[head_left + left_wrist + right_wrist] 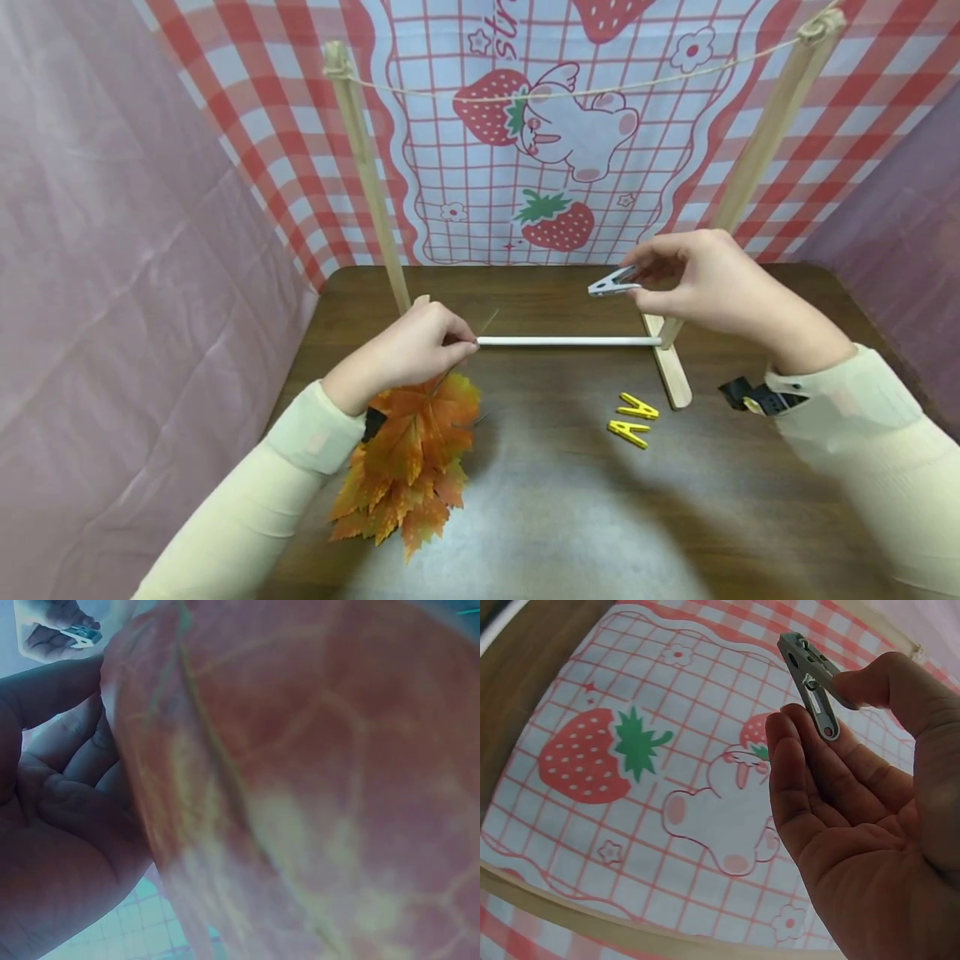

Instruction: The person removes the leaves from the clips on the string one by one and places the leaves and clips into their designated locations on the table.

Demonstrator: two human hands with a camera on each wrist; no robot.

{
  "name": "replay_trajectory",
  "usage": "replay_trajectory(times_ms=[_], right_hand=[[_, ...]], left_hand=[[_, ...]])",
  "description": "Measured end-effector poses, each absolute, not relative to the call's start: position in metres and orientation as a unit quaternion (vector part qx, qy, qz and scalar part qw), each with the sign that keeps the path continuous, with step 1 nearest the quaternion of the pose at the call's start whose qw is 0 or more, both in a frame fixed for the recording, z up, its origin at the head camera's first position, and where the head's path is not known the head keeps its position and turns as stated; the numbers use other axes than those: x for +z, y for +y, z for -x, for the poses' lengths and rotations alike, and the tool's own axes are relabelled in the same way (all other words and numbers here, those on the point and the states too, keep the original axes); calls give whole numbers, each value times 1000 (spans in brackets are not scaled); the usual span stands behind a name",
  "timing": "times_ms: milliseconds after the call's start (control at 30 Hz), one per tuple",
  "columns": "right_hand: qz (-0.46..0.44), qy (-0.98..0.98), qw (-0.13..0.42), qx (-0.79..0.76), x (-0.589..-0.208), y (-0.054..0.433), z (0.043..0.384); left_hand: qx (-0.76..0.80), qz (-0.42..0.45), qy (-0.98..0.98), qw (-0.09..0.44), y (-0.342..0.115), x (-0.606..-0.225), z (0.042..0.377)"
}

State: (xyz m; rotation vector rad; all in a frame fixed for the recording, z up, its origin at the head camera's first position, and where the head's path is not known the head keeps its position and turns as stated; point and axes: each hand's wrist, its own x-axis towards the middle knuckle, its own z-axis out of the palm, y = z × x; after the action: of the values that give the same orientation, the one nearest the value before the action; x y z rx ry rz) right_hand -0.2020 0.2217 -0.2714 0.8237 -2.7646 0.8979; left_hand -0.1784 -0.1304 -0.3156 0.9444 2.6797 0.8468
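Orange maple leaves hang in a bunch below my left hand, which pinches their thin stem between thumb and forefinger. One leaf fills most of the left wrist view, close to the camera. On the other side, my right hand holds a pale grey clothespin by its handle ends, raised above the table. The right wrist view shows this clothespin between thumb and fingertips, its nose pointing away from the palm. Two yellow clothespins lie on the table.
A wooden stand has a left post, a right post and a string tied between their tops. Low down, a white rod runs between the posts. Behind stands a strawberry-print cloth; pink curtains flank the brown table.
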Motion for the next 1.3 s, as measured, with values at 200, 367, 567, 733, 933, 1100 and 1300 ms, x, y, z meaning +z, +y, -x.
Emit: replay_trajectory(times_ms=[200, 367, 567, 733, 933, 1100, 1300], right_hand=[[-253, -916, 42, 307, -290, 226, 197], [-270, -909, 60, 312, -307, 230, 196], [-287, -903, 42, 316, -327, 231, 195], [-306, -898, 20, 315, -345, 233, 192], [-290, -907, -25, 306, -366, 230, 185], [-295, -904, -23, 310, -381, 228, 179], [-308, -901, -6, 305, -399, 232, 170]], left_hand=[[301, -305, 894, 130, -125, -328, 175], [285, -321, 894, 127, -120, -339, 173], [278, -336, 888, 142, -114, -353, 169], [273, -350, 882, 158, -108, -364, 165], [247, -375, 881, 150, -99, -376, 158], [220, -376, 888, 149, -94, -384, 155], [196, -373, 894, 155, -90, -394, 152]])
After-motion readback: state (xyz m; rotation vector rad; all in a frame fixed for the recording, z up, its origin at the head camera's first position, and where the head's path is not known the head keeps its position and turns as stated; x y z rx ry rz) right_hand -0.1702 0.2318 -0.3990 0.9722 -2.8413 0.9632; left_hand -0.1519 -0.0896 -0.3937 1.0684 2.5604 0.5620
